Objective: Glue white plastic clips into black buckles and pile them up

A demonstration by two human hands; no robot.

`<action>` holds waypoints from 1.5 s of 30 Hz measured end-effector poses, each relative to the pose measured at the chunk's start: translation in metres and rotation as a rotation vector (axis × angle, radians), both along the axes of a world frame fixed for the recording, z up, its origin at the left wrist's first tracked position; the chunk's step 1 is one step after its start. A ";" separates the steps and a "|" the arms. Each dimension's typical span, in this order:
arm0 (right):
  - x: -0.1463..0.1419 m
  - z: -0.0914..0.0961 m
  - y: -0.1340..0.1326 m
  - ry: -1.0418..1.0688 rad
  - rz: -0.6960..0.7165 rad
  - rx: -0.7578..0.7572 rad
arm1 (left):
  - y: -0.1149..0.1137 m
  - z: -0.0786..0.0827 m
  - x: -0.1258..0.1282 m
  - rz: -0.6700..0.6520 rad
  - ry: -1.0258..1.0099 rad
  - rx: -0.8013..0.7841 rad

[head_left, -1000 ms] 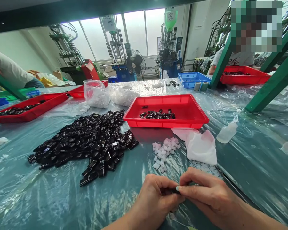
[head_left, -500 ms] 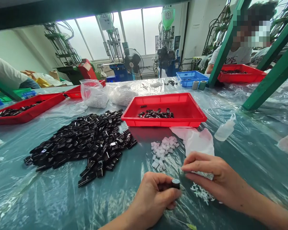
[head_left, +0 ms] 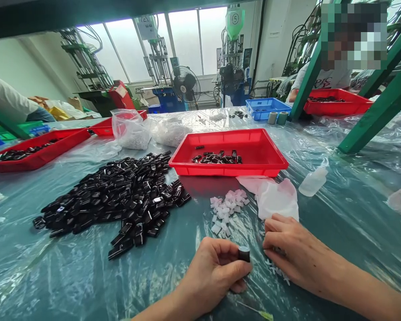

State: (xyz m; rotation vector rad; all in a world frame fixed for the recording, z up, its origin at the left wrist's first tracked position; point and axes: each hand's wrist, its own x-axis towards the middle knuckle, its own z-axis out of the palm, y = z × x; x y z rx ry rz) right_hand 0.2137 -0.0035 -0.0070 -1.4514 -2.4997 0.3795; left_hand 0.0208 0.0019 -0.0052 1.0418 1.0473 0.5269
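My left hand (head_left: 217,276) pinches a small black plastic piece (head_left: 243,254) between thumb and forefinger, its pale flat end turned upward. To the right, my right hand (head_left: 294,254) is low over the table with its fingers curled and drawn together. Whatever its fingertips hold, if anything, is hidden. Small white star-like bits (head_left: 280,272) lie partly under this hand. Beyond my hands is a heap of small white translucent plastic pieces (head_left: 229,207). A large pile of black plastic pieces (head_left: 120,196) spreads over the table on the left.
A red tray (head_left: 234,170) holding some black pieces stands ahead. Beside it are a white bag (head_left: 277,198) and a translucent bottle (head_left: 313,182). A thin tool with a green end (head_left: 265,315) lies near me. Green posts (head_left: 370,116) rise at right; co-workers sit on both sides.
My right hand has moved slightly right and down, its fingers curling toward the small white bits. My left hand keeps the black piece, tilted a little so more of its side shows.
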 end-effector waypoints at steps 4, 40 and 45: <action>-0.001 -0.001 -0.001 0.051 -0.010 0.008 | 0.002 0.003 -0.001 0.001 -0.037 -0.031; -0.016 0.012 -0.008 0.951 -0.107 -0.431 | -0.011 0.000 -0.005 -0.192 0.046 0.120; -0.018 0.012 -0.010 0.913 -0.054 -0.388 | -0.009 0.000 -0.005 -0.202 0.066 0.182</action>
